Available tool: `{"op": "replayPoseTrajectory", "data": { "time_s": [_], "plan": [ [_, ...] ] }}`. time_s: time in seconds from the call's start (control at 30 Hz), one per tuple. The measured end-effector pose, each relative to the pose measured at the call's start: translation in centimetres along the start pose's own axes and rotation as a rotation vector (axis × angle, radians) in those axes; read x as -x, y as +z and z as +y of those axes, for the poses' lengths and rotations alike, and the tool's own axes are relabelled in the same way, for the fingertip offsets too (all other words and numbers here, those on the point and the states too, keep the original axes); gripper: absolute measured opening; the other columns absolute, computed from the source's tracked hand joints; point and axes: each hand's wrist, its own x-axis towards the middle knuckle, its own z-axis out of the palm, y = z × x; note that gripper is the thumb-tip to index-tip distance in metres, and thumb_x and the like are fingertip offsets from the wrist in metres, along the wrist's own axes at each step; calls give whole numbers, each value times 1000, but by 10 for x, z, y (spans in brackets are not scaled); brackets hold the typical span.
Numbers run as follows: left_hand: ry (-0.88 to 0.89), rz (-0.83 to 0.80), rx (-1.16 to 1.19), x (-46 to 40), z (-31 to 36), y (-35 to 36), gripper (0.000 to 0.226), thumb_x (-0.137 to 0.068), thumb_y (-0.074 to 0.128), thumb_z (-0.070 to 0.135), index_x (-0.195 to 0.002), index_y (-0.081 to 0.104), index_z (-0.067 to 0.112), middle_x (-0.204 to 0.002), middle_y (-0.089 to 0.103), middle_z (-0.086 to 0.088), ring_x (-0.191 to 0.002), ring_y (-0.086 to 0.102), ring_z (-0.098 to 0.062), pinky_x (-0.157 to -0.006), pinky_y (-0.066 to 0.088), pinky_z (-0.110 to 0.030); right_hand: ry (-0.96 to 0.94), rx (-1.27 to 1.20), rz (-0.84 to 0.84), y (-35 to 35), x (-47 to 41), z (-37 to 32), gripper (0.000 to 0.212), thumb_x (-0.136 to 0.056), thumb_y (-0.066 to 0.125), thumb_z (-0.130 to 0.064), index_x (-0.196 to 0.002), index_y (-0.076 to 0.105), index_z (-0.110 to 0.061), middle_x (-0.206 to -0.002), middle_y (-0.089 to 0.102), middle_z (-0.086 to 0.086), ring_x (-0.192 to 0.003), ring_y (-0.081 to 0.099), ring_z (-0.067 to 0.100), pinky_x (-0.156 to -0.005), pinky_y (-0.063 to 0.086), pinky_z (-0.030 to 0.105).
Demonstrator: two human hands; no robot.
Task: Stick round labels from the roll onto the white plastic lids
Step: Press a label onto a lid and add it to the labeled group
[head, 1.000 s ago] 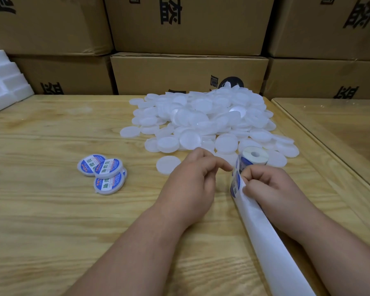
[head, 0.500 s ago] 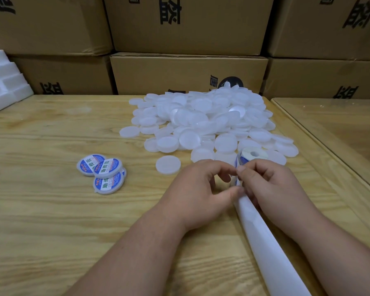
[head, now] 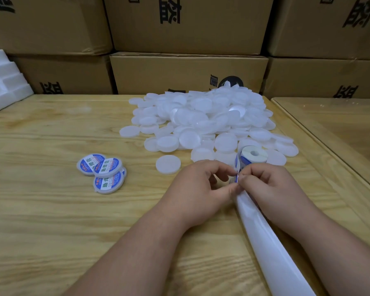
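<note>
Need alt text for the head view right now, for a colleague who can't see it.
Both hands, left hand and right hand, pinch a round label at the label roll on a wooden table. Behind lies a pile of white lids; labelled lids sit left.

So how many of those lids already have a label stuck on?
3 show plainly, clustered on the table's left: one at the back left, one overlapping it, one in front. A rim peeking out beneath suggests a fourth may be hidden.
</note>
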Motion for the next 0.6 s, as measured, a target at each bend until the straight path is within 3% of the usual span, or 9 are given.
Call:
{"op": "replayPoseTrajectory", "data": {
  "time_s": [0.2, 0.33, 0.43, 0.6],
  "plan": [
    [5, -2, 24, -1, 1, 0, 14, -88, 75, 34, -102, 74, 33, -82, 66, 26, -64, 56, 3, -65, 48, -15, -34, -10, -57, 3, 0, 4, 20, -74, 61, -40, -74, 65, -20, -55, 46, -11, -54, 40, 7, -51, 32, 20],
    [-6, -3, 59, 0, 3, -1, 8, -92, 71, 33, -100, 75, 31, -91, 72, 17, -81, 67, -9, -78, 55, -30, -35, -33, -71, 3, 0, 6, 27, -69, 61, -49, -77, 69, -24, -56, 48, -11, -56, 42, 8, -53, 34, 25],
    [-13, -6, 67, 0, 4, -2, 7, -92, 71, 35, -97, 75, 32, -92, 73, 15, -85, 69, -13, -81, 56, -36, -14, -48, -76, 4, -1, 6, 18, -74, 63, -39, -79, 70, -24, -60, 51, -4, -59, 43, 14, -58, 34, 34],
    [-20, 13, 76, 0, 3, -1, 7, -92, 70, 32, -98, 74, 33, -91, 73, 17, -86, 68, -9, -81, 54, -28, -4, 8, -91, 2, -1, 6, 12, -75, 59, -28, -77, 67, -21, -62, 52, 0, -58, 42, 14, -57, 34, 33]
  ]
}}
